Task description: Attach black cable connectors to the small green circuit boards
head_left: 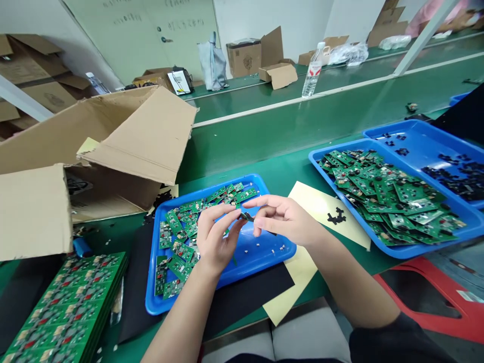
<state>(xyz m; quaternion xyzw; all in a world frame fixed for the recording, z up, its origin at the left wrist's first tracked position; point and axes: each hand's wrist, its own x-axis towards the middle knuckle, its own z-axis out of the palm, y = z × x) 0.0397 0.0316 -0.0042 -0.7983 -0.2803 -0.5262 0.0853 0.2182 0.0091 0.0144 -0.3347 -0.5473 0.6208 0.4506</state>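
Observation:
My left hand is closed over the blue tray, pinching a small dark circuit board seen nearly edge-on between thumb and fingers. From the other side my right hand comes close to the board's end, its index finger stretched out and its thumb apart from it. Whether a right fingertip touches the board I cannot tell. Below the hands, the tray holds several loose green circuit boards on its left and far side, and small white bits lie on its bare floor.
Right of me, a blue tray is heaped with green boards; another tray holds black parts. Black pieces lie on yellow paper. Stacked board panels and an open carton stand left.

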